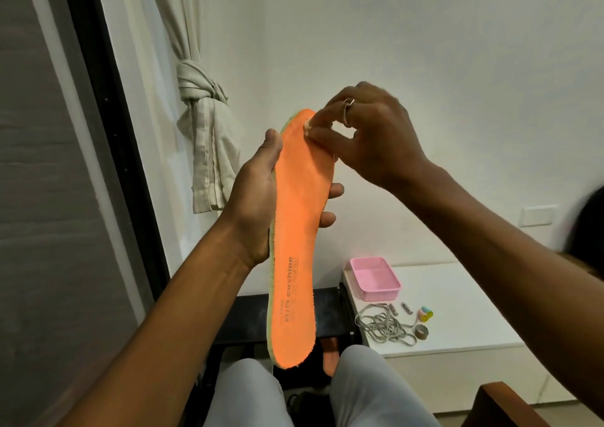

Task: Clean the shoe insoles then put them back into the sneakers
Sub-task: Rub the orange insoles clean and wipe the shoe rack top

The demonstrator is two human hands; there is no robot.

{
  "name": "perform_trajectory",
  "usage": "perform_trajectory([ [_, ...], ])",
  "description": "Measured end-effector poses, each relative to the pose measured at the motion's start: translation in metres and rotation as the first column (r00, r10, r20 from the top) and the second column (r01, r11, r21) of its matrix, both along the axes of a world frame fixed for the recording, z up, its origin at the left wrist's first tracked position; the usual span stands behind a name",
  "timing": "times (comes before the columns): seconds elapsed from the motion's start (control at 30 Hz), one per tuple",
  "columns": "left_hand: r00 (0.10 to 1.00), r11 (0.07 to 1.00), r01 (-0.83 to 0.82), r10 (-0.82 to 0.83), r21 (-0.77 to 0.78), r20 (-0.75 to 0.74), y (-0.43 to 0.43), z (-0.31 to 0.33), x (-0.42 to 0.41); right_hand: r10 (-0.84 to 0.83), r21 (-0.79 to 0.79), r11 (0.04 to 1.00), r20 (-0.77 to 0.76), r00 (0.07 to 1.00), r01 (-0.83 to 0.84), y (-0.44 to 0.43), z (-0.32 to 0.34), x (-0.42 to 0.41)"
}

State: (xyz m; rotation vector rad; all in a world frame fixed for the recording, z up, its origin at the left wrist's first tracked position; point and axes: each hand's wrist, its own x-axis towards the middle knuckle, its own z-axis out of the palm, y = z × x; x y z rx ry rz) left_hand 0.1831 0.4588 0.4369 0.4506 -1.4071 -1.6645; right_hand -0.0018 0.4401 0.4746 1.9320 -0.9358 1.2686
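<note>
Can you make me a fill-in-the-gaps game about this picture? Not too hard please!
1. The left hand grips the insole, which is coloured ____.
2. The right hand pinches a small wad against the ____.
3. The tray on the table is coloured ____.

Missing words: orange; insole; pink.

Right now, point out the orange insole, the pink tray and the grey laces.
orange insole (300, 230), head view, middle of its orange face.
pink tray (382, 293), head view, near wall.
grey laces (380, 327), head view, centre of tangle.
</note>
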Motion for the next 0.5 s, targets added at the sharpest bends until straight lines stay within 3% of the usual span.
perform_trajectory([
  [0.1,1.000,1.000,0.010,-0.010,-0.006,-0.024,0.002,0.001,-0.001,0.129,0.039,0.990,0.153,0.980,-0.136,0.003,-0.010,0.018],
  [0.17,0.998,1.000,0.023,-0.022,0.001,-0.061,0.002,0.002,-0.001,0.199,0.073,0.975,0.129,0.972,-0.209,0.012,-0.021,0.032],
  [0.23,0.997,1.000,0.022,-0.022,0.004,-0.072,0.001,0.002,-0.001,0.179,0.061,0.981,0.095,0.979,-0.186,0.012,-0.023,0.035],
  [0.37,1.000,1.000,0.008,-0.008,-0.005,-0.014,0.001,-0.001,-0.003,0.047,-0.017,0.999,0.248,0.968,-0.044,-0.007,0.000,0.020],
  [0.43,1.000,1.000,-0.001,0.001,-0.012,-0.013,0.000,-0.002,-0.003,0.087,0.000,0.996,0.271,0.959,-0.090,-0.004,-0.002,0.023],
  [0.5,0.999,1.000,0.003,-0.004,-0.020,-0.040,0.001,0.000,-0.003,0.147,0.014,0.988,0.197,0.969,-0.152,0.005,-0.013,0.032],
])
